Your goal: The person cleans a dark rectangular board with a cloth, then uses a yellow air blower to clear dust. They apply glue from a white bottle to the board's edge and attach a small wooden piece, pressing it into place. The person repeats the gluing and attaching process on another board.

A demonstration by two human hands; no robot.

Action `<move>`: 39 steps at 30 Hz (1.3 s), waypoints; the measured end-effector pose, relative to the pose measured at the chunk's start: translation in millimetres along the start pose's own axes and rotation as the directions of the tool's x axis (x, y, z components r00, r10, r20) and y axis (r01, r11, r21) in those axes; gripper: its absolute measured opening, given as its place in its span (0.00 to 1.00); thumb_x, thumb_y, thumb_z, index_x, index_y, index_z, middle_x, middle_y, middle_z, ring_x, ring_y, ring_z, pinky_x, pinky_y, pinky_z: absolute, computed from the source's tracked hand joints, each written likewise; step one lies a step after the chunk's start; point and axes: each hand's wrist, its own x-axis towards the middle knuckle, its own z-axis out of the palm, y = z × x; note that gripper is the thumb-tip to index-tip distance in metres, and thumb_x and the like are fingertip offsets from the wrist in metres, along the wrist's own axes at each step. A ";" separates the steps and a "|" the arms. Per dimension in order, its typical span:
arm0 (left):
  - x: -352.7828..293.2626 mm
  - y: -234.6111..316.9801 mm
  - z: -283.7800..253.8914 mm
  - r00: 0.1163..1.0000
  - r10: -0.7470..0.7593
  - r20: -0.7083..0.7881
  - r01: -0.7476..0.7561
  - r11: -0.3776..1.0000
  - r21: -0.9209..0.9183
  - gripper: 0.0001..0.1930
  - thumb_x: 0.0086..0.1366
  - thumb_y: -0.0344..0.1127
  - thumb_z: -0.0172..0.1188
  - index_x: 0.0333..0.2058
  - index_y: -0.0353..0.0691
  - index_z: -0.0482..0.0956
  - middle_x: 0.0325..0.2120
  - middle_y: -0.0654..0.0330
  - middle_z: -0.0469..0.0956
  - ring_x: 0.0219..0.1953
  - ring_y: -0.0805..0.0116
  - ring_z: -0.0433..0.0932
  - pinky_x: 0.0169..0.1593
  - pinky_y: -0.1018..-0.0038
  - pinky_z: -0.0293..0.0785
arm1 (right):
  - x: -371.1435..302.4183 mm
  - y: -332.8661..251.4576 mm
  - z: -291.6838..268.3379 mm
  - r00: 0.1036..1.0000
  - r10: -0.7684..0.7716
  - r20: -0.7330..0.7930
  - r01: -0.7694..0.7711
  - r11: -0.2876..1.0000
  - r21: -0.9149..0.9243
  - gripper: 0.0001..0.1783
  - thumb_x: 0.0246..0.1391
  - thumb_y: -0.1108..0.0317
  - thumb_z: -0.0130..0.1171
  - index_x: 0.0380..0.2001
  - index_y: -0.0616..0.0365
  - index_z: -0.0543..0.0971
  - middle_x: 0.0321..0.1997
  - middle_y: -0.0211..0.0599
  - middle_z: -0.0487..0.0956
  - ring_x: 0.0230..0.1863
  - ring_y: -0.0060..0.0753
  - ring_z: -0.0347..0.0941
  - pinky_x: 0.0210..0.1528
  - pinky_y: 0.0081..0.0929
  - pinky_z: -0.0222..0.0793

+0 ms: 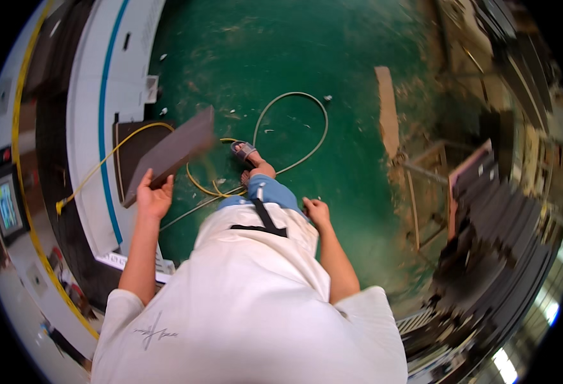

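Note:
My left hand (155, 197) grips a flat dark brown-grey board (174, 146) by its near edge, thumb and fingers on it. The board is tilted, its far end reaching out over the green floor, slightly blurred. Behind it, a second dark panel (126, 137) shows in part beside the white machine. My right hand (317, 210) hangs by my right hip with its fingers curled closed, and I see nothing in it.
A long white machine (86, 128) with a blue stripe runs along the left, with a control screen (7, 203) beyond. Yellow hose (112, 152) and grey hose (327, 121) loop near my feet. Dark boards (496, 211) are stacked at right beside a metal frame (416, 211); a cardboard strip (387, 112) lies ahead.

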 end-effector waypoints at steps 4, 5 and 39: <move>72.1 -94.9 15.1 0.992 -0.128 0.012 0.125 0.985 0.118 0.17 0.70 0.37 0.62 0.52 0.34 0.75 0.47 0.49 0.82 0.44 0.48 0.85 0.44 0.63 0.89 | -63.5 122.4 -76.5 0.948 -0.097 -0.304 0.068 0.992 -0.105 0.17 0.54 0.67 0.63 0.45 0.64 0.85 0.27 0.37 0.84 0.25 0.29 0.81 0.30 0.29 0.77; 79.5 -125.4 26.3 0.992 -0.127 -0.026 0.129 0.987 0.098 0.16 0.70 0.36 0.61 0.52 0.33 0.75 0.48 0.49 0.82 0.45 0.48 0.84 0.46 0.62 0.88 | -76.5 146.4 -92.9 0.944 0.032 -0.328 -0.029 0.999 0.014 0.17 0.53 0.70 0.62 0.47 0.64 0.84 0.27 0.37 0.84 0.24 0.29 0.81 0.28 0.29 0.76; 183.0 -591.8 413.2 0.947 -0.046 -0.318 0.001 0.990 -0.141 0.14 0.72 0.36 0.57 0.48 0.31 0.75 0.47 0.48 0.81 0.50 0.50 0.83 0.56 0.60 0.86 | 365.6 -86.8 -684.1 0.991 -0.129 0.046 0.122 0.984 0.131 0.12 0.64 0.69 0.59 0.49 0.62 0.79 0.30 0.32 0.80 0.25 0.23 0.73 0.24 0.22 0.67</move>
